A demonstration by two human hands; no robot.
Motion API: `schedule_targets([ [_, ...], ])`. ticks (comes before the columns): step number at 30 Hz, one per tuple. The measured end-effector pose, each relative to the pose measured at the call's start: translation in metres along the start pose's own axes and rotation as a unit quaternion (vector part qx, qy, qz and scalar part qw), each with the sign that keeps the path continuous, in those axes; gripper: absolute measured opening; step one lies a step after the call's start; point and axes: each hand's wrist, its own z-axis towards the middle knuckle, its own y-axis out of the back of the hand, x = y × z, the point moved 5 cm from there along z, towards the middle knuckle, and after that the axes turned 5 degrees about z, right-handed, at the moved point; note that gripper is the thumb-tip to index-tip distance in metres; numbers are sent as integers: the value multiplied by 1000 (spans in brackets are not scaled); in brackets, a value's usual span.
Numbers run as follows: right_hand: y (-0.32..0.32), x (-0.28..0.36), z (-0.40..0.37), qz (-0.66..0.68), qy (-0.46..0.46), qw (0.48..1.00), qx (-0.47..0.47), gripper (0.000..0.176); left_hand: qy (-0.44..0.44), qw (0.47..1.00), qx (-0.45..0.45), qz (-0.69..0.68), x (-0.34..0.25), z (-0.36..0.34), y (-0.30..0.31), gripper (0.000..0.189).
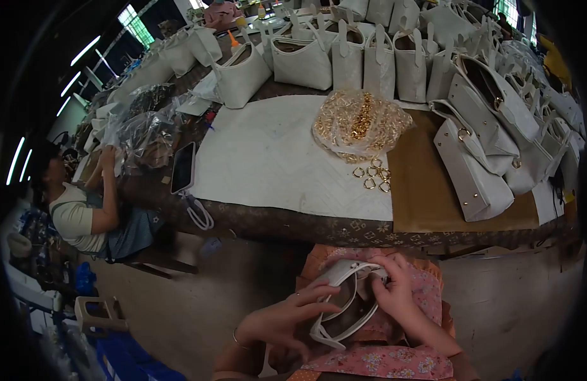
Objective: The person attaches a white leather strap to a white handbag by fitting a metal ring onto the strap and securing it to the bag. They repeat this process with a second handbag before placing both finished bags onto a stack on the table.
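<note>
A white handbag [331, 279] lies in my lap with its mouth facing up and its brown lining showing. My left hand [287, 317] is at the bag's left side, its fingers laid over the rim and its thumb lower down. At the far right corner, my right hand [396, 289] grips the rim, with the thumb on the inside and the fingers outside. The bag's underside is hidden against the pink floral apron [426, 279].
On the table ahead stand a bag of gold chains [360, 124], several loose gold rings [373, 174], a phone [183, 168] with a coiled cable [197, 213], and many white handbags [300, 63]. More handbags [474, 165] are piled right. A co-worker [84, 209] sits at left.
</note>
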Motion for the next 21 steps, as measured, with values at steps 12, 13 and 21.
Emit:
schedule_targets([
  [12, -44, 80, -21, 181, 42, 933, 309, 52, 170, 792, -562, -168, 88, -53, -13, 44],
  [13, -41, 79, -17, 180, 45, 933, 308, 52, 154, 781, -562, -226, 95, -57, -5, 41],
  [21, -9, 84, 7, 126, 107, 972, 165, 48, 214, 869, -335, -296, 30, -39, 48, 39],
])
